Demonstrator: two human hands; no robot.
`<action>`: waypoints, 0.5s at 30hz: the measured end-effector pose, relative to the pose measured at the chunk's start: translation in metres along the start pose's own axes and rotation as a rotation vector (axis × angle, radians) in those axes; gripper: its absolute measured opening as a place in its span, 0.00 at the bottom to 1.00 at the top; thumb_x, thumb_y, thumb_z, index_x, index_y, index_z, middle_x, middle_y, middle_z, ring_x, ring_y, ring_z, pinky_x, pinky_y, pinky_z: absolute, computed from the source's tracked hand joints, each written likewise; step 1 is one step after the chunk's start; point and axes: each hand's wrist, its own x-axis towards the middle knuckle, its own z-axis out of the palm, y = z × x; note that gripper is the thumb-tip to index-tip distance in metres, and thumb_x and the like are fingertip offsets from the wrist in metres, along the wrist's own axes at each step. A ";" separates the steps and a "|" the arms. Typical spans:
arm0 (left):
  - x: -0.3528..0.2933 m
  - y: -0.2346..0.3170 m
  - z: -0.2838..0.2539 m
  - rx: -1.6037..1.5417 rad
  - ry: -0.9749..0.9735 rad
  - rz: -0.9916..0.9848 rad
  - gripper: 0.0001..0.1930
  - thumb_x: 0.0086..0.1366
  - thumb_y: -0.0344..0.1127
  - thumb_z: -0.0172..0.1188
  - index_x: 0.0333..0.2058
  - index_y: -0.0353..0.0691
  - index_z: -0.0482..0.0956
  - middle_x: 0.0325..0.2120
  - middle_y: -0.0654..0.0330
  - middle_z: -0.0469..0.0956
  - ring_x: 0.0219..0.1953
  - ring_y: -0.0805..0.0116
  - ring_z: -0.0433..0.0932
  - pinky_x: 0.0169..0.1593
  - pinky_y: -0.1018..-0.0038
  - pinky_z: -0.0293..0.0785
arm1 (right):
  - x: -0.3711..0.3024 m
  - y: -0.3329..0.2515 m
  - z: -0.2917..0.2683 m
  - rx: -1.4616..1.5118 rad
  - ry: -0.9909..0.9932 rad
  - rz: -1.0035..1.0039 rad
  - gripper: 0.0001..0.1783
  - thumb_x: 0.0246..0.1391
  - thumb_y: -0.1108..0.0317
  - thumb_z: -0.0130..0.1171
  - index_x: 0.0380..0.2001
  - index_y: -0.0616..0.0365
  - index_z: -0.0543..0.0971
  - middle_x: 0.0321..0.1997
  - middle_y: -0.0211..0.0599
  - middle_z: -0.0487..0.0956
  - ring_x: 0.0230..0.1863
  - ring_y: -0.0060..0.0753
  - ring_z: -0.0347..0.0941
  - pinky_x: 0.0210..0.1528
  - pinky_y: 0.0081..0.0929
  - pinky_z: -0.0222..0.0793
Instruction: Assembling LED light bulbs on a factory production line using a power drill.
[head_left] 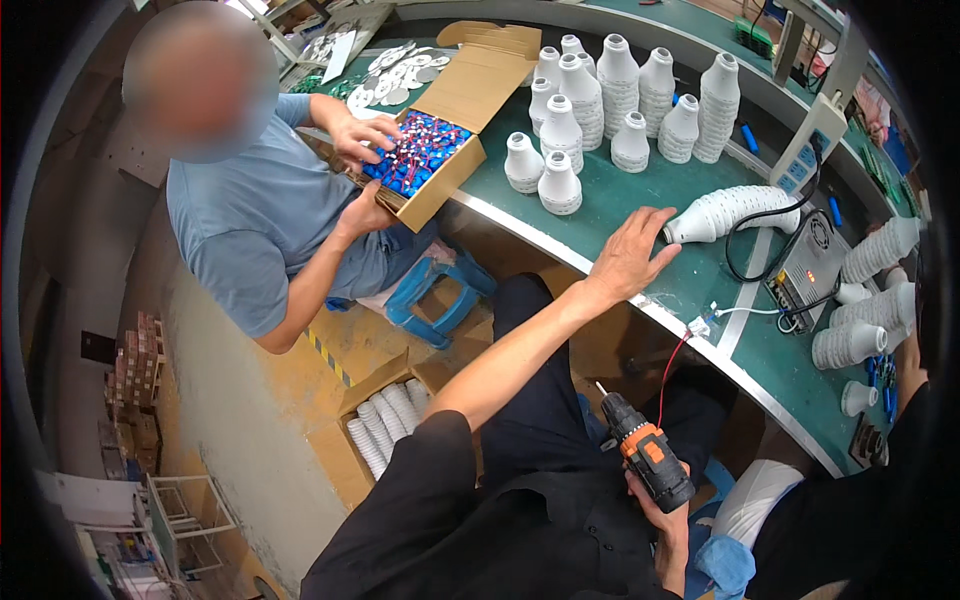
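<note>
Left hand (630, 255) flat and open on green bench (600, 205), just beside lying white stack (725, 212). Right hand (665, 505) squeezing orange-black drill (648, 458) down over lap. Cardboard box (440, 150) nearby, held by another person's hands.

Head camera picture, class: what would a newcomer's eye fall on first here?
First, the stacks of white bulb housings crowding the far side of the green workbench. Next, the left hand stretched out flat at the bench edge beside a lying stack of housings, while the right hand grips an orange-and-black cordless drill over the lap. At left, a seated co-worker reaches into a cardboard box of blue parts.
</note>
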 end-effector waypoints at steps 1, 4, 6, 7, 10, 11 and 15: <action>0.000 0.001 0.001 -0.028 0.018 -0.075 0.25 0.65 0.39 0.65 0.58 0.38 0.71 0.50 0.48 0.73 0.53 0.46 0.74 0.55 0.58 0.73 | 0.001 -0.002 -0.001 0.036 -0.025 0.020 0.07 0.46 0.77 0.69 0.31 0.63 0.82 0.24 0.34 0.81 0.26 0.32 0.79 0.33 0.28 0.73; -0.001 0.001 0.001 -0.023 0.053 -0.042 0.24 0.66 0.40 0.63 0.58 0.37 0.71 0.50 0.48 0.73 0.53 0.46 0.74 0.56 0.57 0.73 | 0.002 -0.009 0.000 0.066 -0.031 0.035 0.07 0.46 0.77 0.69 0.31 0.63 0.82 0.23 0.34 0.81 0.25 0.32 0.79 0.32 0.28 0.73; -0.002 0.001 -0.001 -0.028 0.062 -0.051 0.24 0.67 0.39 0.62 0.58 0.37 0.71 0.51 0.48 0.73 0.53 0.46 0.74 0.56 0.57 0.73 | 0.001 -0.008 0.001 0.061 -0.010 0.031 0.07 0.46 0.77 0.69 0.31 0.63 0.82 0.24 0.35 0.81 0.25 0.33 0.79 0.31 0.28 0.73; -0.002 0.000 0.000 -0.035 0.069 -0.057 0.23 0.67 0.39 0.62 0.57 0.37 0.71 0.51 0.48 0.73 0.53 0.46 0.74 0.56 0.57 0.73 | 0.003 -0.003 0.000 0.015 -0.044 -0.003 0.08 0.45 0.78 0.69 0.31 0.63 0.82 0.25 0.37 0.81 0.26 0.34 0.80 0.32 0.28 0.73; -0.002 -0.002 0.004 -0.095 0.045 -0.127 0.22 0.67 0.39 0.62 0.57 0.37 0.72 0.51 0.48 0.73 0.53 0.46 0.74 0.56 0.58 0.72 | 0.000 -0.002 -0.002 -0.034 -0.072 -0.039 0.10 0.44 0.78 0.69 0.32 0.63 0.82 0.28 0.39 0.82 0.29 0.36 0.81 0.35 0.28 0.74; -0.001 -0.002 0.008 -0.109 0.038 -0.121 0.22 0.67 0.39 0.62 0.57 0.37 0.72 0.51 0.48 0.73 0.53 0.46 0.74 0.56 0.58 0.72 | -0.001 -0.005 -0.002 -0.036 -0.065 -0.041 0.10 0.43 0.78 0.69 0.33 0.62 0.82 0.29 0.40 0.82 0.30 0.37 0.81 0.36 0.29 0.75; 0.001 -0.010 0.020 -0.053 0.124 -0.006 0.23 0.63 0.39 0.65 0.55 0.38 0.74 0.48 0.48 0.77 0.52 0.47 0.76 0.56 0.59 0.72 | 0.004 -0.021 -0.003 -0.031 -0.100 -0.103 0.13 0.42 0.77 0.70 0.35 0.62 0.81 0.33 0.41 0.82 0.33 0.40 0.81 0.39 0.30 0.75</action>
